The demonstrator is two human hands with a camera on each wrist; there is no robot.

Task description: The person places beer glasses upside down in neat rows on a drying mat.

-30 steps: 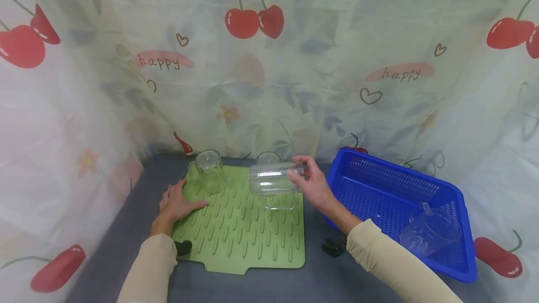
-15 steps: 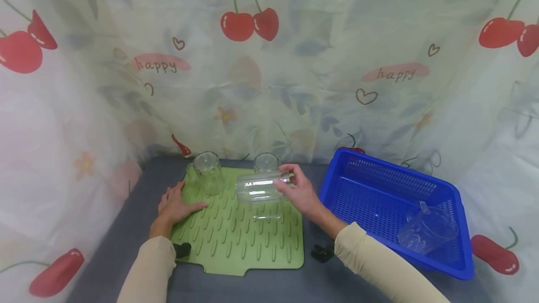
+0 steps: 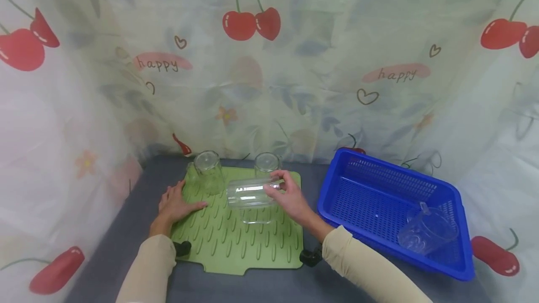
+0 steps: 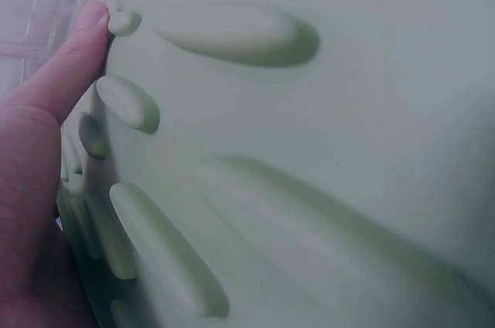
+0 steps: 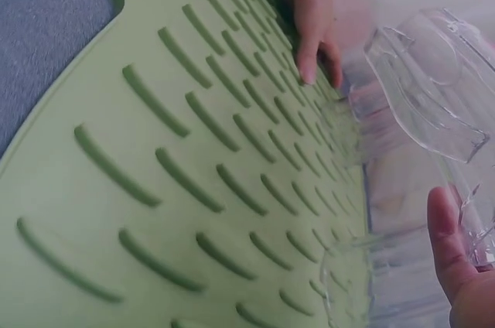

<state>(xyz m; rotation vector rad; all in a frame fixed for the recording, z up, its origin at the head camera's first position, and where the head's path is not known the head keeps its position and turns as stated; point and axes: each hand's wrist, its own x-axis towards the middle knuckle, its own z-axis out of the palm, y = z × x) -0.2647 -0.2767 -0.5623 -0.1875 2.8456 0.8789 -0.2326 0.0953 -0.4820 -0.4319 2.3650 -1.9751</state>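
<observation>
My right hand (image 3: 290, 198) grips a clear glass mug (image 3: 244, 193) by its base end. The mug lies sideways over the ribbed green drying mat (image 3: 236, 247), its mouth to the left and its handle towards me. In the right wrist view the mug (image 5: 429, 84) shows at the right, above a finger. My left hand (image 3: 174, 205) rests on the mat's left edge, thumb stretched over the ribs. Just beyond it, one glass mug (image 3: 209, 174) stands upside down on the mat. Another upturned mug (image 3: 267, 160), at the back right of the mat, is partly hidden behind the held one.
A blue perforated basket (image 3: 328, 226) stands on the dark grey table (image 3: 236, 289) to the right of the mat. Inside it lies a clear mug (image 3: 427, 233), tilted. Patterned curtains (image 3: 269, 74) close off the back and both sides.
The right hand has carried the held mug leftward and slightly towards me over the mat, uncovering more of the mug at the back right. The left hand stays put.
</observation>
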